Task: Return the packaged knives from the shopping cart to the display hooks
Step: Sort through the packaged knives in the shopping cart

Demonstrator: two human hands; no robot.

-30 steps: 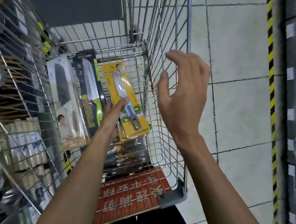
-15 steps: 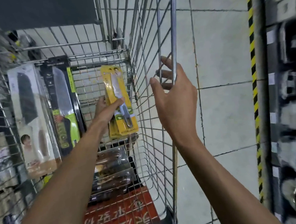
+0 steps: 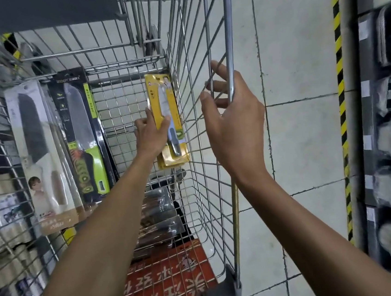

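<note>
Lifted yellow packaged knife clear, pinched in left hand; clasped cart rail at 1 o'clock with right hand; hooks likely next.

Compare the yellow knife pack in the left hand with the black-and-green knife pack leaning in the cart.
The yellow knife pack has a yellow card and slim blade; the black-and-green knife pack is wider, with a black card and broad blade. The left hand grips the yellow one near the right wall of the cart; the black-and-green one leans untouched at the left. Both stand blade-up in it.
</note>
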